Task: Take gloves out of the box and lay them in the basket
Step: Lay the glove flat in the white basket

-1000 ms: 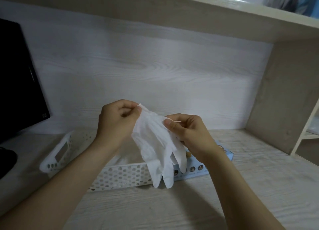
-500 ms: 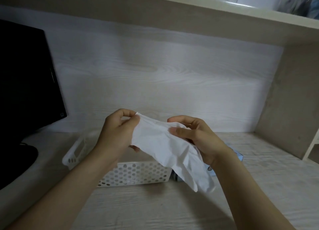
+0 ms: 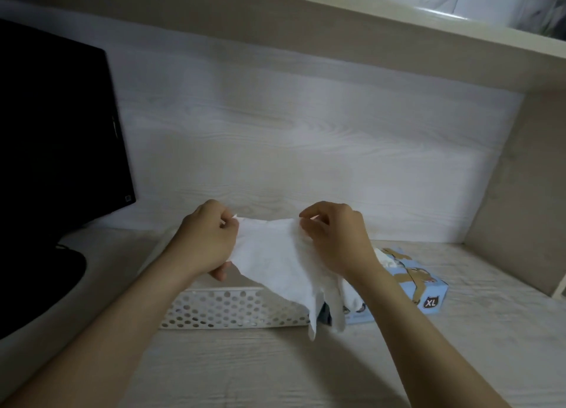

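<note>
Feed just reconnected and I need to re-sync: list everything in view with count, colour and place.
glove: one, white, held up between both hands, its fingers hanging down across the basket's right end in this view
basket: one, white, perforated, on the desk at centre
glove box: one, light blue, marked XL, on the desk right of the basket, white material poking from its top
monitor: one, black, far left
desk: one, pale wood grain, under everything
shelf: one, pale, overhead; its contents are too blurred to tell
left hand: pinches the glove's left edge
right hand: pinches the glove's right edge
</note>
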Motion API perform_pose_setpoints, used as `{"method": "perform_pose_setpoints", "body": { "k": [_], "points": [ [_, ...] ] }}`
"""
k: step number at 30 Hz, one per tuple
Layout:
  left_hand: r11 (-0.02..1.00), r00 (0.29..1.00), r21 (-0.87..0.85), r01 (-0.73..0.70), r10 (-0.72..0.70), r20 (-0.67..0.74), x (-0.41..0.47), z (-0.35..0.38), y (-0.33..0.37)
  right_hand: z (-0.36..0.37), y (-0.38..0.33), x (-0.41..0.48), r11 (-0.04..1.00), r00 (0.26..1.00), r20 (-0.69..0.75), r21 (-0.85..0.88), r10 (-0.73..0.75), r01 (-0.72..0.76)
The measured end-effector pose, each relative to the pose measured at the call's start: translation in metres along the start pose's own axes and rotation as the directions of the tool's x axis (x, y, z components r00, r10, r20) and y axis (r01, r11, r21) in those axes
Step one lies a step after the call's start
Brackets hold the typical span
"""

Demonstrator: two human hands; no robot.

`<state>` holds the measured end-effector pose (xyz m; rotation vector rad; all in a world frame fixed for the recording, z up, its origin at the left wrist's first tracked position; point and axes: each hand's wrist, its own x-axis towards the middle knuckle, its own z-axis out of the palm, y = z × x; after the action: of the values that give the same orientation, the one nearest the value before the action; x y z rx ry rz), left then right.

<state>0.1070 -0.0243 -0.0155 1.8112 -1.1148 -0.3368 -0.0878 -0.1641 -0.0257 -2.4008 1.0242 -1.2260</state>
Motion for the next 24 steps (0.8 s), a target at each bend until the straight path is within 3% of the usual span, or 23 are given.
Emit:
{"method": "perform_pose_setpoints", "body": {
  "k": [5,10,14,19,22,24],
  "points": [
    [0.998,0.999,0.065,0.015,-0.013,-0.037,0.008,-0.014,-0.010,0.027,-0.015,0.021,0.978,0.995,0.094,-0.198,-0.041,0.059],
    [0.970,0.999,0.243,0.011,0.000,-0.046,0.007,-0.023,-0.020,0.047,-0.030,0.032,0.928,0.964,0.238,-0.320,-0.119,0.193],
    [0.859,0.999,0.511,-0.038,0.015,0.049,0.004,-0.024,-0.025,0.058,-0.033,0.041,0.919,0.926,0.358,-0.311,-0.121,0.241],
    [0.720,0.994,0.691,-0.069,-0.009,0.109,0.005,-0.017,-0.030,0.063,-0.039,0.043,0.850,0.897,0.408,-0.401,-0.169,0.343],
    [0.693,0.995,0.720,-0.051,-0.025,0.094,0.006,-0.014,-0.033,0.054,-0.038,0.041,0.904,0.903,0.375,-0.276,-0.212,0.327],
    [0.683,0.997,0.730,-0.033,-0.032,0.075,0.006,-0.013,-0.034,0.042,-0.038,0.040,0.937,0.863,0.468,-0.176,-0.189,0.301]
  ]
}}
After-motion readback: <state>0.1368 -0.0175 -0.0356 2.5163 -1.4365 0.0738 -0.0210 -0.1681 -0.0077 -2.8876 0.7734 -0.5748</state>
